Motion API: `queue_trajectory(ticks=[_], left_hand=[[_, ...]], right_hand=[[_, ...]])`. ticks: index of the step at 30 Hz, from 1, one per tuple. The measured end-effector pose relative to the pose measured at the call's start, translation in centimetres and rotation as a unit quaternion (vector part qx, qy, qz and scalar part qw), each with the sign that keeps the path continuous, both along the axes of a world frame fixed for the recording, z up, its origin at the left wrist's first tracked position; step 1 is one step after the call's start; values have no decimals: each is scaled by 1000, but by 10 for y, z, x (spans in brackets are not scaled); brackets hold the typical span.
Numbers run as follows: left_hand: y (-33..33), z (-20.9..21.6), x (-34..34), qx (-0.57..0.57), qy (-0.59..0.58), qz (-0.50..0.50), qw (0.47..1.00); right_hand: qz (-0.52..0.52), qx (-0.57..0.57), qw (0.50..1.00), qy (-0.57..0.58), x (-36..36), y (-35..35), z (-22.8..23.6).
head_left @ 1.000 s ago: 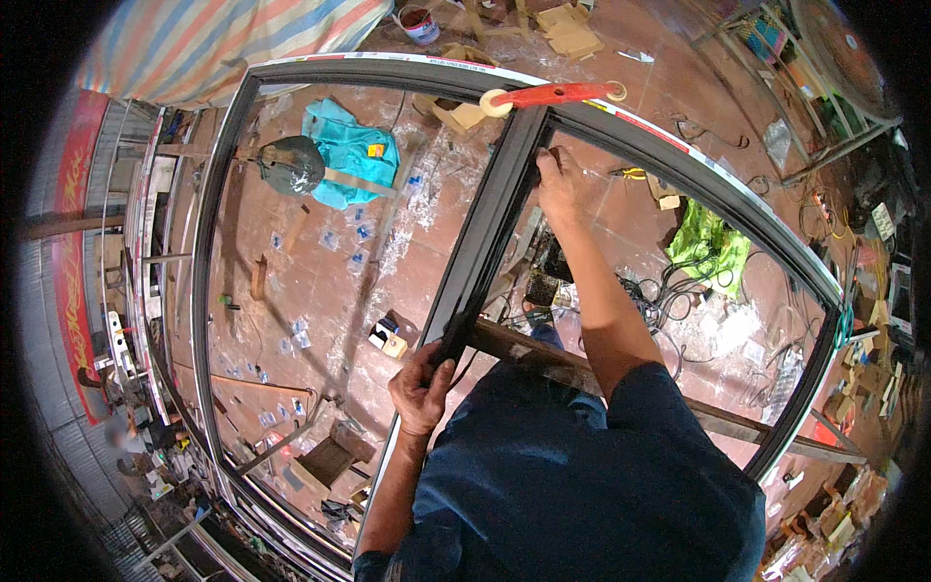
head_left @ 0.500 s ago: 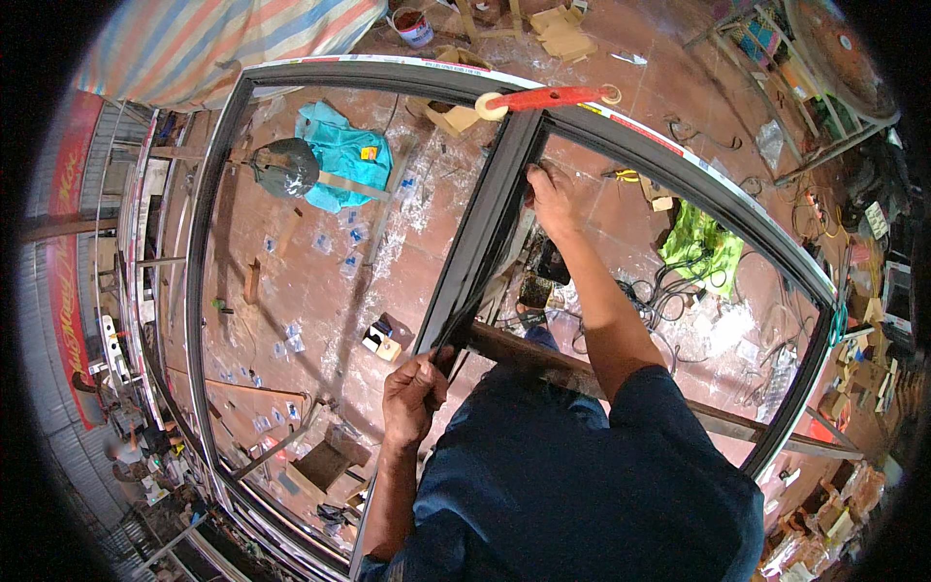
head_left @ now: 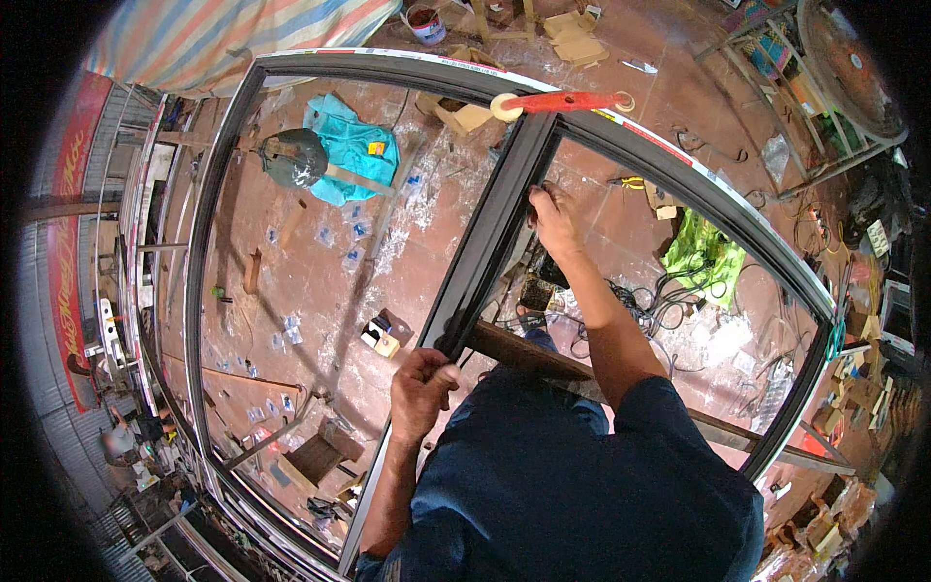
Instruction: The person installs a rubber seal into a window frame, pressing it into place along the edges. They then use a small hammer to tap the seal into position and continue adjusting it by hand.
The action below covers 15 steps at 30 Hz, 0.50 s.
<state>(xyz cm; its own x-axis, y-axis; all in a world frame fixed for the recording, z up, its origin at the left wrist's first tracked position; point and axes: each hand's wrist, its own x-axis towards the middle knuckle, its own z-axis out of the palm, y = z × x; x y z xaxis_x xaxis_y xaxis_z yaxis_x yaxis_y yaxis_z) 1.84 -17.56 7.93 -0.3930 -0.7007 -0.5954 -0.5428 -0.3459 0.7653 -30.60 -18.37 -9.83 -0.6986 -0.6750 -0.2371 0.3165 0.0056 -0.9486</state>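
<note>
A large dark window frame [head_left: 483, 254] with a pale outer edge lies in front of me, split by a wide dark middle bar. Against the lower part of that bar is my left hand [head_left: 420, 396], its fingers curled and thumb pressed in. My right hand [head_left: 555, 221] is farther up, at the bar's right edge, with fingers bent closed. What either hand pinches, if anything, is too small or hidden to make out. A red tool [head_left: 562, 101] with pale round ends rests across the far rail, where the bar meets it.
Through the frame, the tiled floor shows a turquoise cloth [head_left: 351, 145], a dark cap [head_left: 294, 158], yellow-handled pliers [head_left: 630, 182], bright green fabric [head_left: 706, 254] and tangled black cables [head_left: 669, 296]. A brown beam [head_left: 529, 351] runs under the frame. A bucket [head_left: 425, 24] stands beyond it.
My left hand has shifted slightly right, its thumb now more extended. My right hand sits a little lower in view. A thin dark strip seen between the hands earlier no longer stands out.
</note>
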Motion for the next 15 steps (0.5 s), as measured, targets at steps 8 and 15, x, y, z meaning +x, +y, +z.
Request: queue_trajectory(ticks=[8, 15], left_hand=[[6, -14, 0, 6, 86, 53, 995], [7, -17, 6, 79, 127, 34, 988]], right_hand=[[56, -2, 997, -46, 9, 13, -7], [81, -17, 997, -8, 12, 15, -8]])
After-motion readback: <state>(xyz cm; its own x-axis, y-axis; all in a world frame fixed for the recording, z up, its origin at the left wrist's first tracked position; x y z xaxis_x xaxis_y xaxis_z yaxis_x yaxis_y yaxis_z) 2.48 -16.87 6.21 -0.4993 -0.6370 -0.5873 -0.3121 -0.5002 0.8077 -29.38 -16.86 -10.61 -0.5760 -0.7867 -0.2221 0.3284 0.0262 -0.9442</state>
